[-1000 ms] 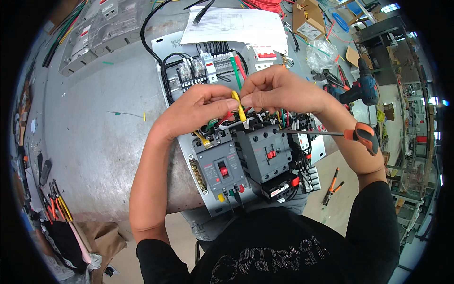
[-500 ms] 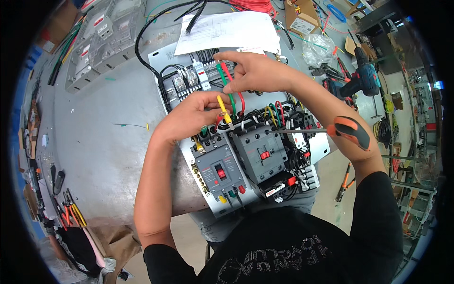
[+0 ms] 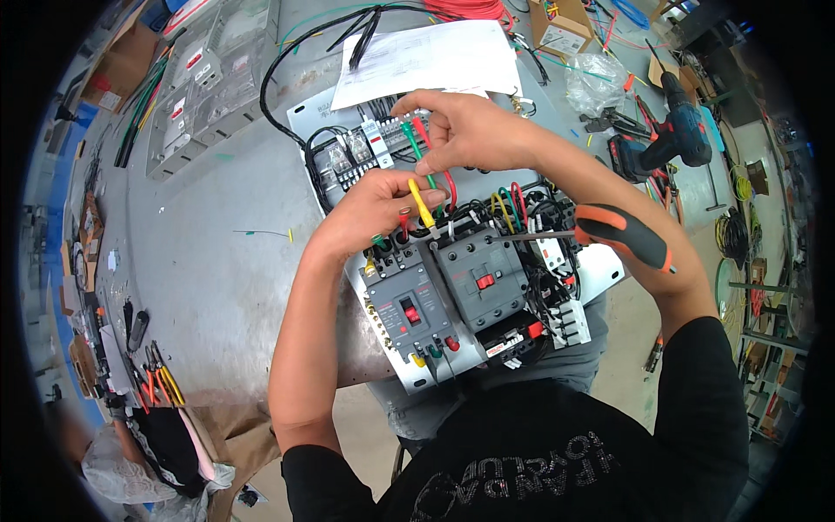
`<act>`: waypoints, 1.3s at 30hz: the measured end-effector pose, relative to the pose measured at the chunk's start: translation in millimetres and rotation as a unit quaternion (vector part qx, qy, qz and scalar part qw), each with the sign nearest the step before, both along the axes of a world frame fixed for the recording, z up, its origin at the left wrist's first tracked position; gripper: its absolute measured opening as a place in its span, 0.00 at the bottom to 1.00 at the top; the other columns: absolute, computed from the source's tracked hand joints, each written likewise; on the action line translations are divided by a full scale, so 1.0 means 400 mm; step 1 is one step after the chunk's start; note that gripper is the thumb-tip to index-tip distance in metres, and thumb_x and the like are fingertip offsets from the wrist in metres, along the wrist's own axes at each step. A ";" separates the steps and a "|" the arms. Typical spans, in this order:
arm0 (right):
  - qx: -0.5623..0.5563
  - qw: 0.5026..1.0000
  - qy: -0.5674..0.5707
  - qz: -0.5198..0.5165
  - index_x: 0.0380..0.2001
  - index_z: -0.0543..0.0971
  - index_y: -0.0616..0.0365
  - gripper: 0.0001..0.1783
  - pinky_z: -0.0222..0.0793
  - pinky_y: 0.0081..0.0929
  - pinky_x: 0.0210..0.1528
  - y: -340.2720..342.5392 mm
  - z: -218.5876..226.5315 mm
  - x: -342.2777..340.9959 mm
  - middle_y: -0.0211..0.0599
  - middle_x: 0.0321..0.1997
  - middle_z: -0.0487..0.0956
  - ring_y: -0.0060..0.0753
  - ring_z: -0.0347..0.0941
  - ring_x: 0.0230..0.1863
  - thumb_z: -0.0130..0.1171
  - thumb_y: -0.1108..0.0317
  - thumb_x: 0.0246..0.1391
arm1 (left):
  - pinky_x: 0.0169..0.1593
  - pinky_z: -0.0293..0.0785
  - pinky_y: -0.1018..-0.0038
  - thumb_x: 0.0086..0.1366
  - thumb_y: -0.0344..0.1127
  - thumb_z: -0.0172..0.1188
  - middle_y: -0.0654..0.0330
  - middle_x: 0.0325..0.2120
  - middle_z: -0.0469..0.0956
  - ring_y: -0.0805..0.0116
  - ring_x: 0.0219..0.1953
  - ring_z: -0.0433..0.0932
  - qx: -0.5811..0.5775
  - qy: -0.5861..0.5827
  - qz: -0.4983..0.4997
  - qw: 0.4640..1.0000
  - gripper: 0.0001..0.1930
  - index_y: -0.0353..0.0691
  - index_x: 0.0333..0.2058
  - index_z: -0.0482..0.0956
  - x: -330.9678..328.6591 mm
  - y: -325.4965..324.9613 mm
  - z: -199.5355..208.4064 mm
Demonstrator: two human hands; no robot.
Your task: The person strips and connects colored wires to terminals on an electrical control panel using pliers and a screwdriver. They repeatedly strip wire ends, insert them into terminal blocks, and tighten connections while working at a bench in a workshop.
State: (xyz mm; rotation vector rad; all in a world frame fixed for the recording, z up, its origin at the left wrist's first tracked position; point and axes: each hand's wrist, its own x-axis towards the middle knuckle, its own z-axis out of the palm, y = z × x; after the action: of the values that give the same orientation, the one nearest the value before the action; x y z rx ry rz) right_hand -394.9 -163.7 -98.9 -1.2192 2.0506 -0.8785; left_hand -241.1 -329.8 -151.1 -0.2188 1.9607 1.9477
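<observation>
My left hand [image 3: 370, 213] is closed at the upper edge of the grey circuit breaker [image 3: 404, 309], its thumb and forefinger pinched around a green wire [image 3: 430, 181]. A yellow-sleeved wire [image 3: 420, 202] with a lug rises in front of these fingertips. Behind it, my right hand [image 3: 474, 130] has its forefinger stretched toward the terminal row [image 3: 396, 132]. Its thumb is beside the green wire, apart from the forefinger. A red wire [image 3: 450, 183] runs close by. An orange-and-black screwdriver [image 3: 626, 235] stands unheld with its tip at the dark grey contactor [image 3: 478, 278], its handle overlapping my right forearm.
A printed sheet [image 3: 426, 65] covers the panel's far edge. Cordless drill [image 3: 674, 139] and plastic bag [image 3: 596, 83] lie at right. Clear-covered boxes [image 3: 204, 96] stand far left. Pliers [image 3: 161, 378] lie at the near left edge. Another person [image 3: 113, 465] shows at lower left.
The whole view has shifted slightly, moving the panel to the right in it. My left thumb is now at the green wire. The screwdriver handle looks turned. A person has appeared at lower left.
</observation>
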 end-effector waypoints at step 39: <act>-0.143 0.979 0.140 0.025 0.49 0.75 0.60 0.15 0.81 0.29 0.47 0.053 0.024 0.061 0.37 0.38 0.84 0.34 0.86 0.43 0.65 0.79 0.62 | 0.31 0.66 0.77 0.76 0.37 0.63 0.71 0.23 0.75 0.83 0.27 0.69 0.041 0.085 0.110 0.989 0.12 0.35 0.34 0.81 -0.009 0.042 -0.028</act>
State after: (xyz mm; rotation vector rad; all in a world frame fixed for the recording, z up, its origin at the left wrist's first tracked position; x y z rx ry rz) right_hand -370.7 -142.6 -89.3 -1.6230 2.1501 -1.0549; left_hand -244.5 -312.9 -162.4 -0.2658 2.0296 2.2502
